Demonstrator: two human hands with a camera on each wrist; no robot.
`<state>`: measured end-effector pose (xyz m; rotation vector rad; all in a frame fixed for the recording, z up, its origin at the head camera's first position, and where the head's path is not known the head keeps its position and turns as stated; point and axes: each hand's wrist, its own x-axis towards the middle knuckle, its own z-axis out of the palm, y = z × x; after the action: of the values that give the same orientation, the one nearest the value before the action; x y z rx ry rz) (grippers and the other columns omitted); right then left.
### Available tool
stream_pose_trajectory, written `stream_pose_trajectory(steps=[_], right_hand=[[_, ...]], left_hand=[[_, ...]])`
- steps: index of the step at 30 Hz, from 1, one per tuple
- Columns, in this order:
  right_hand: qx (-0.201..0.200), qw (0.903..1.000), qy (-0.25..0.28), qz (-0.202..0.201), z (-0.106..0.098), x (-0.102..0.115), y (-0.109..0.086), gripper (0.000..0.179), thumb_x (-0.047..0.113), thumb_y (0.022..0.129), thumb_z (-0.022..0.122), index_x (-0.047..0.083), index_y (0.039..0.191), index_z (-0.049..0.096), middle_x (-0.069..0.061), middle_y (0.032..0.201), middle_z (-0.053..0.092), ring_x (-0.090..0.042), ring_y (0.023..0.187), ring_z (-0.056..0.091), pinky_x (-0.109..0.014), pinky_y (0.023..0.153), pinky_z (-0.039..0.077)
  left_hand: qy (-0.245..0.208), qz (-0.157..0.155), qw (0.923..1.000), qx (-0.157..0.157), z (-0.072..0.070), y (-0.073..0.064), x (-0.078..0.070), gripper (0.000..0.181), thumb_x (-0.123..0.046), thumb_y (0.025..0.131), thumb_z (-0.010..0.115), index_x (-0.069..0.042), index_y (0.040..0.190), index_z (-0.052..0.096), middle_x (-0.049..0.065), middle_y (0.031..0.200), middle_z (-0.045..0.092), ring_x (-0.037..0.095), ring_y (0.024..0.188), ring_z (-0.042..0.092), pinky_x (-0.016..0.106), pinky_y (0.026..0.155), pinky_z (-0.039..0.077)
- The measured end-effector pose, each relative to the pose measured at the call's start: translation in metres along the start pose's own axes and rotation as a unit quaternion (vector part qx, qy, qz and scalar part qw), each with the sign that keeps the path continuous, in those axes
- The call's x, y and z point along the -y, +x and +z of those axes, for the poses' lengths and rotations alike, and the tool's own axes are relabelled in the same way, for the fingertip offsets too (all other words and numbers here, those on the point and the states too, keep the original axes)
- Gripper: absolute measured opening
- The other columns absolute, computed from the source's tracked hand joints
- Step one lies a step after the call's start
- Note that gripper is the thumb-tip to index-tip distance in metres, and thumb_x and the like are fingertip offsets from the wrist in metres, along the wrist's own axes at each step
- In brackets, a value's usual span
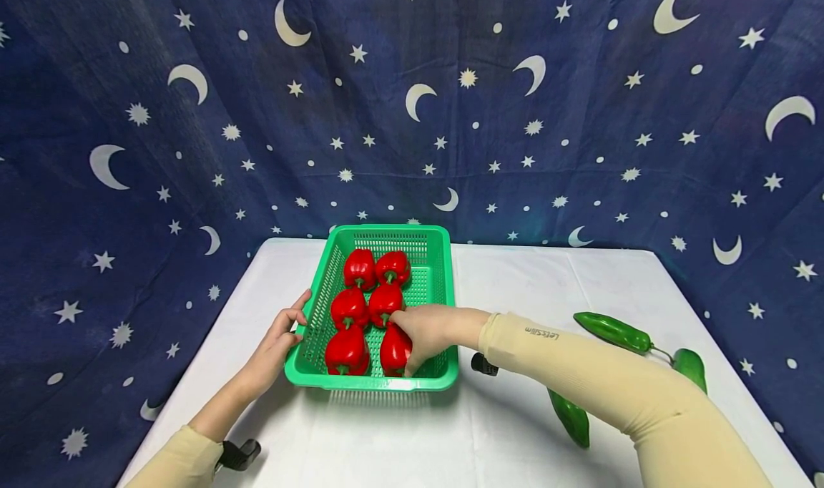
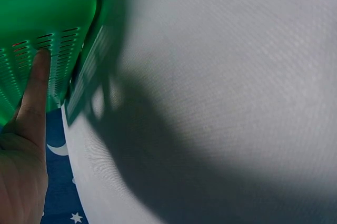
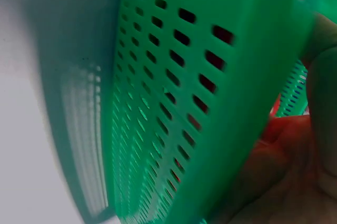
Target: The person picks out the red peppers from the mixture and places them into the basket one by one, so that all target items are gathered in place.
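Note:
A green plastic basket [image 1: 450,280] with slotted walls stands on the white table, holding several red bell peppers [image 1: 348,308] in two columns. My right hand [image 1: 428,333] reaches over the basket's right rim and grips the red bell pepper [image 1: 395,348] at the front right, thumb on its near side; the hand partly covers it. In the right wrist view the basket wall [image 3: 174,87] hides most of that grip. At the basket's left side, my left hand [image 1: 277,348] touches the wall from outside. The left wrist view shows one straight finger [image 2: 38,87] against the slots.
To the right, green chili peppers [image 1: 614,332] lie on the white tablecloth [image 1: 515,280], some partly hidden under my right forearm. Another green chili pepper [image 1: 570,418] lies nearer the front. A dark blue curtain [image 1: 386,116] with moons and stars hangs behind the table.

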<state>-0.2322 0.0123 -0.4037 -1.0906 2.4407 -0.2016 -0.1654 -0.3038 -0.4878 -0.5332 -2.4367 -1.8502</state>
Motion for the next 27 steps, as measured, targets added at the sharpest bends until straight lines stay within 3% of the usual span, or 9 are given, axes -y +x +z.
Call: stream_pose_trajectory(steps=[5,11,20,27], right_hand=[[0.005,0.9997,-0.025,0.005,-0.0045,0.0001,-0.0016,0.055,0.034,0.074,0.092,0.013,0.114,0.061,0.008,0.092,0.061,-0.011,0.087,0.058,-0.029,0.080,0.050],[-0.004,0.9990,-0.045,0.004,-0.0039,0.0013,-0.0004,0.050,0.033,0.075,0.091,0.012,0.112,0.064,0.009,0.089,0.062,-0.011,0.086,0.058,-0.029,0.081,0.050],[-0.012,0.9993,-0.036,-0.003,0.0005,0.0023,0.0022,0.061,0.037,0.077,0.089,0.010,0.127,0.065,0.007,0.101,0.066,-0.014,0.097,0.060,-0.031,0.086,0.050],[-0.019,0.9993,-0.031,0.001,0.0031,0.0015,0.0033,0.063,0.040,0.078,0.088,0.011,0.129,0.064,0.007,0.102,0.066,-0.013,0.096,0.060,-0.030,0.084,0.051]], left_hand=[[0.001,0.000,1.0000,0.001,-0.0004,0.0001,-0.0002,0.023,0.010,0.091,0.030,0.002,0.111,0.037,0.015,0.170,0.012,0.043,0.153,0.003,0.015,0.104,0.022],[0.003,-0.001,1.0000,0.003,-0.0006,0.0001,-0.0007,0.022,0.009,0.091,0.031,0.002,0.111,0.037,0.014,0.170,0.012,0.042,0.153,0.002,0.015,0.104,0.022],[-0.001,-0.004,1.0000,0.003,0.0000,0.0002,-0.0013,0.022,0.009,0.091,0.031,0.003,0.112,0.037,0.015,0.170,0.012,0.042,0.153,0.002,0.017,0.102,0.025],[-0.001,-0.009,0.9999,0.004,-0.0001,0.0001,-0.0011,0.022,0.009,0.092,0.030,0.002,0.112,0.037,0.014,0.170,0.011,0.041,0.153,0.002,0.019,0.101,0.027]])
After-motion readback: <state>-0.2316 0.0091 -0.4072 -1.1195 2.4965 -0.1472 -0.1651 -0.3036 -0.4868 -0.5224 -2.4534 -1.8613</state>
